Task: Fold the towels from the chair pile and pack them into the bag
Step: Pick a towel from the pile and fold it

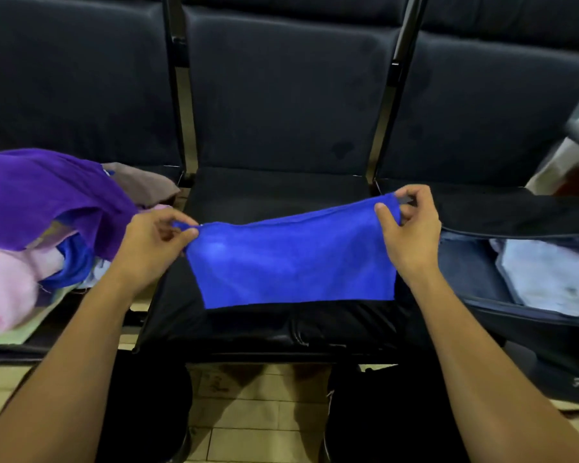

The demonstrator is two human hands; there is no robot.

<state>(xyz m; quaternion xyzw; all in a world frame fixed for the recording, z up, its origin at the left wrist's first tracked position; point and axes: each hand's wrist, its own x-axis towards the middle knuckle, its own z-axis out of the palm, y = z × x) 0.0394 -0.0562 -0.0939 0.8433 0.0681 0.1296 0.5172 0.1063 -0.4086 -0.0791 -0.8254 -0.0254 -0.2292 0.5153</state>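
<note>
The step in hand looks like the folding of one towel: a blue towel (295, 262) is stretched out flat between both hands over the middle chair seat (274, 192), its near edge hanging down toward the front of the seat. It seems already doubled once, though that cannot be told for sure.

The left hand (154, 243) pinches the towel's far left corner between thumb and forefinger, the other fingers curled in loosely. The right hand (410, 225) pinches the far right corner the same way, held a little higher and farther, so the top edge slopes up to the right.

The next move likely calls for bringing the two held corners together, or laying the towel down on the seat, keeping the edges even so the fold stays square.

The pile of towels (37, 228) lies on the left chair, purple on top with pink below. The open bag (475, 262) sits on the right, a pale folded towel (549, 279) already inside.
</note>
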